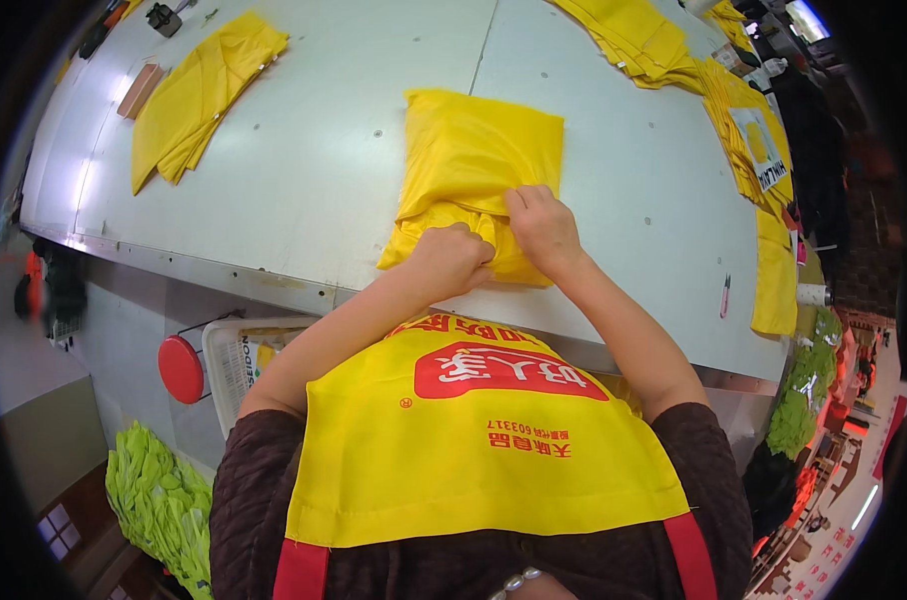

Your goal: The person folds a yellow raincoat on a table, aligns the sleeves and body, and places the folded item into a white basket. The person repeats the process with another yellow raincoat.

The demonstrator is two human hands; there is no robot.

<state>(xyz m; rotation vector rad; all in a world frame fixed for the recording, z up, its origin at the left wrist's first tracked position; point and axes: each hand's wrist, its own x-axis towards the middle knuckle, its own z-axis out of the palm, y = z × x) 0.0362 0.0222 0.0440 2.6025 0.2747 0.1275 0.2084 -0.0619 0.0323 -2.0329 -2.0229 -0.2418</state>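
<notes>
In front of me on the pale table [334, 190] lies a folded yellow fabric piece [484, 135], roughly square, with a loose, wrinkled fold along its near side. My right hand [544, 228] pinches the edge of the upper layer at the near right. Just left of it, my left hand [452, 260] is closed in a fist on the crumpled lower part, its fingers curled into the yellow cloth. The fingertips of the left hand are partly hidden.
Yellow fabric stacks lie at the far left [204, 95] and along the right edge [739, 125]. Pink-handled snips [725, 297] rest at the right. Below the table stand a red round stool [181, 369] and a white basket [226, 365]; bright green fabric [159, 500] is heaped lower left.
</notes>
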